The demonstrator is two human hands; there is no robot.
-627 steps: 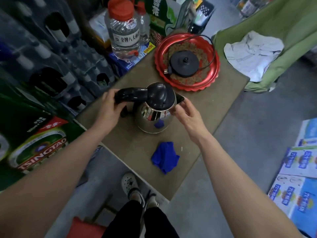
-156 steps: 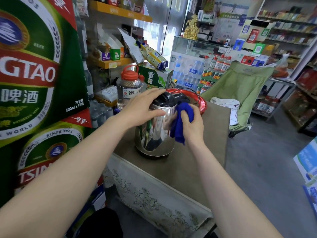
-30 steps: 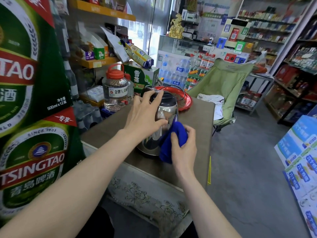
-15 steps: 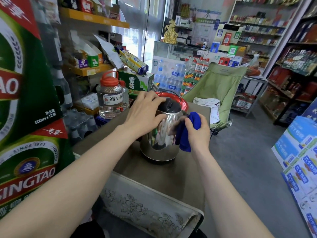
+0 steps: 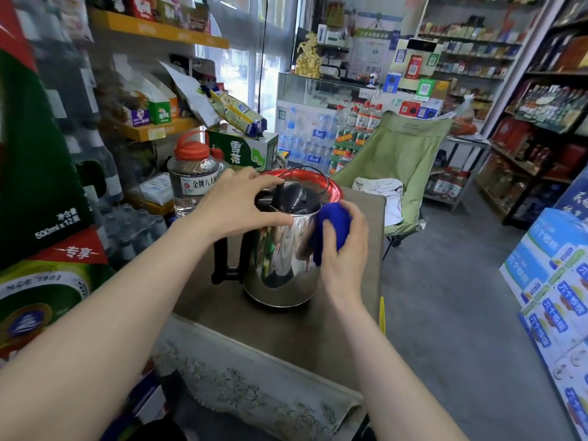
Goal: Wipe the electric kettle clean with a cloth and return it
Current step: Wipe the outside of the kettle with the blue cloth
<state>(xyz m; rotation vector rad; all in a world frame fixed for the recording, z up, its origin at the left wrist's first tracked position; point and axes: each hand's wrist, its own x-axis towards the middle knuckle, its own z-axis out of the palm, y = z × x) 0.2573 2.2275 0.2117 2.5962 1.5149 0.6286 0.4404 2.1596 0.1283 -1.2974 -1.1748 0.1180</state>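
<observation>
A shiny steel electric kettle (image 5: 280,265) with a black lid and black handle stands upright on the brown table (image 5: 286,332). My left hand (image 5: 235,205) rests over the lid's left side and top of the handle, holding the kettle steady. My right hand (image 5: 345,256) is closed on a bunched blue cloth (image 5: 332,229) and presses it against the kettle's upper right side. Behind the kettle lies a red tray (image 5: 334,189) with a black cord looped above it; the kettle's base is hidden.
A clear jar with a red cap (image 5: 192,176) stands at the table's far left beside a green carton (image 5: 245,151). Beer cartons (image 5: 41,218) rise on the left. A green folding chair (image 5: 401,160) with a white cloth stands beyond the table. Stacked boxes (image 5: 553,281) sit right.
My right hand has moved the blue cloth up the kettle's right side, from low near the base to the upper rim. My left hand stays on the lid.
</observation>
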